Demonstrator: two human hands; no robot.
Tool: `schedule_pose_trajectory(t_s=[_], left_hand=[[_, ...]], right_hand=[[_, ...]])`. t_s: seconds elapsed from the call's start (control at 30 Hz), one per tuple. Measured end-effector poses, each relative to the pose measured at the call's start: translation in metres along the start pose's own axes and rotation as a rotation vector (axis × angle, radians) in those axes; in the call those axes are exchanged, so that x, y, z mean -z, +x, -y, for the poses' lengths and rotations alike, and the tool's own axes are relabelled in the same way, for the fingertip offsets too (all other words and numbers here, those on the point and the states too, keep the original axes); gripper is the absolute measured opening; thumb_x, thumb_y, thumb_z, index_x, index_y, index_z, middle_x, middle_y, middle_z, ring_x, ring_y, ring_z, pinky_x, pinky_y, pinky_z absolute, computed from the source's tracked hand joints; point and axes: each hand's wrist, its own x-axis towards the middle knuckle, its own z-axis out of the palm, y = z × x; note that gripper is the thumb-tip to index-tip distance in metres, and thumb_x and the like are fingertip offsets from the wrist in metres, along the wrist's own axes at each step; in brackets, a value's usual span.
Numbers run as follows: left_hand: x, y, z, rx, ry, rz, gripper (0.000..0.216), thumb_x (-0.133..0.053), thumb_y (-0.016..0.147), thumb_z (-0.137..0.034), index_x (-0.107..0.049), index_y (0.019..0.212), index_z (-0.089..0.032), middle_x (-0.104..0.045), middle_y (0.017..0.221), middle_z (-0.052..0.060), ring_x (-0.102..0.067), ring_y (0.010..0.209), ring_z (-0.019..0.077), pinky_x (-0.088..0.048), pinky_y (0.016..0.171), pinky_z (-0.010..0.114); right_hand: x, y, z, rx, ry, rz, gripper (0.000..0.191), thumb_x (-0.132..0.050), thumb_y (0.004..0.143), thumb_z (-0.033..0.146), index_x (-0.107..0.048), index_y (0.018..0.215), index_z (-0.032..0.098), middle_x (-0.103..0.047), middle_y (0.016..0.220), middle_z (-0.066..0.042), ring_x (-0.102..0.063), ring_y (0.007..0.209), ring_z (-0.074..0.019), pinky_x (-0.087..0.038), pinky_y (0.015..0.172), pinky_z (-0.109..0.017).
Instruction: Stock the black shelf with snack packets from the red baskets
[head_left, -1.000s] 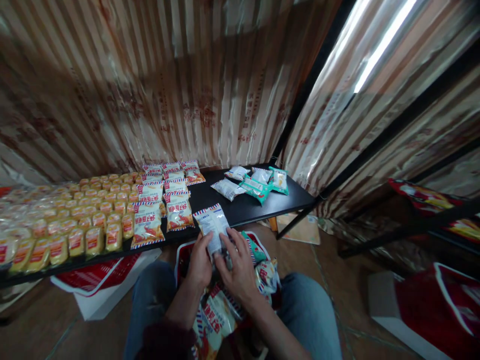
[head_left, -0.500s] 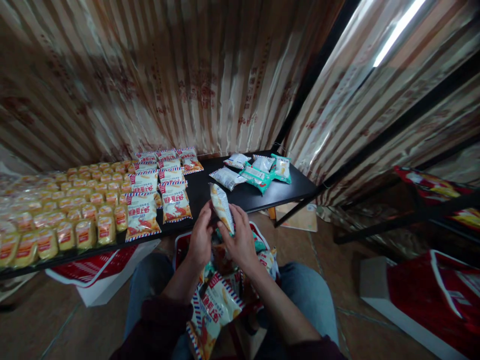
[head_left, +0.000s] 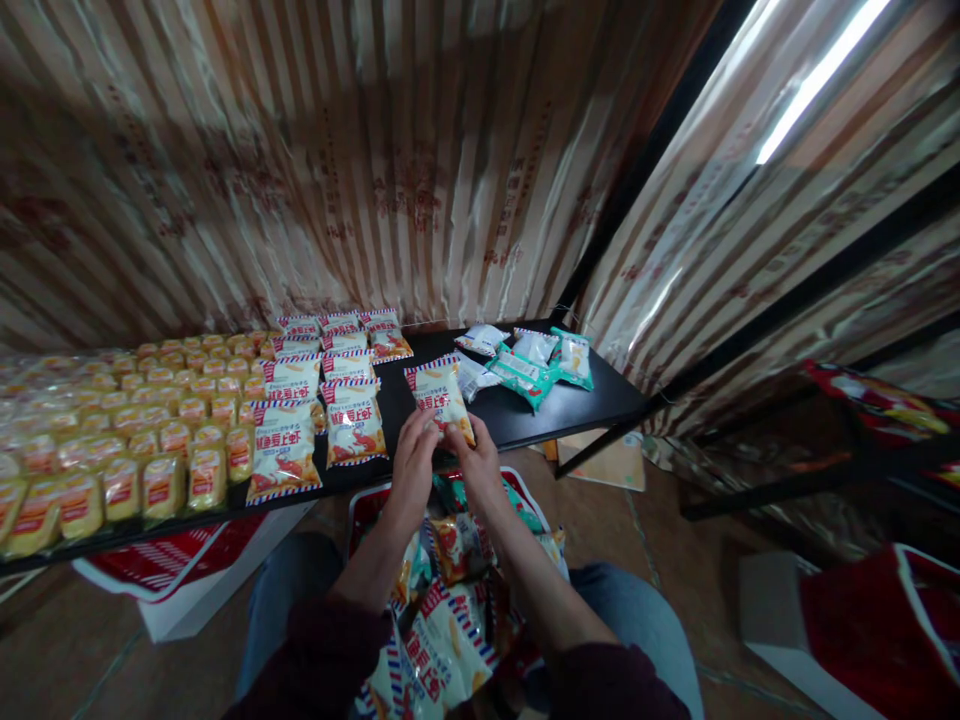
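Between both hands I hold a snack bag (head_left: 437, 390) with a striped red-and-blue edge, its printed front facing up, over the black shelf (head_left: 517, 422). My left hand (head_left: 415, 455) grips its lower left part, and my right hand (head_left: 478, 462) pinches the lower right corner. Left of it lie similar snack bags (head_left: 354, 420) in overlapping rows. To the right are green snack bags (head_left: 523, 374) and silvery-white bags (head_left: 481, 340) in a loose group. Below my forearms, a red basket (head_left: 363, 500) between my knees holds more snack bags (head_left: 450, 640).
Rows of small yellow packaged cakes (head_left: 161, 490) cover the shelf's left side. A red basket (head_left: 187, 548) stands under the shelf, and another red basket (head_left: 862, 620) stands at right. Black metal bars (head_left: 787, 260) slant across the right. A striped curtain (head_left: 420, 150) hangs behind the shelf.
The snack bag, edge-on before, has been turned so its printed front shows, and both hands have carried it forward over the shelf. The camera view has shifted slightly.
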Motion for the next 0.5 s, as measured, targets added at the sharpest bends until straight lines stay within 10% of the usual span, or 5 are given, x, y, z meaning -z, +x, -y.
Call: schedule_pose_trajectory(t_s=[0.5], left_hand=[[-0.014, 0.082, -0.004, -0.1, 0.434, -0.194, 0.033, -0.05, 0.082, -0.03, -0.064, 0.11, -0.019, -0.047, 0.142, 0.011, -0.034, 0.137, 0.0259, -0.02, 0.115, 0.038]], right_hand=[[-0.051, 0.091, -0.024, -0.11, 0.126, 0.049, 0.039, -0.061, 0.073, 0.04, -0.058, 0.105, 0.018, -0.068, 0.085, -0.004, -0.065, 0.072, -0.0174, -0.054, 0.067, -0.031]])
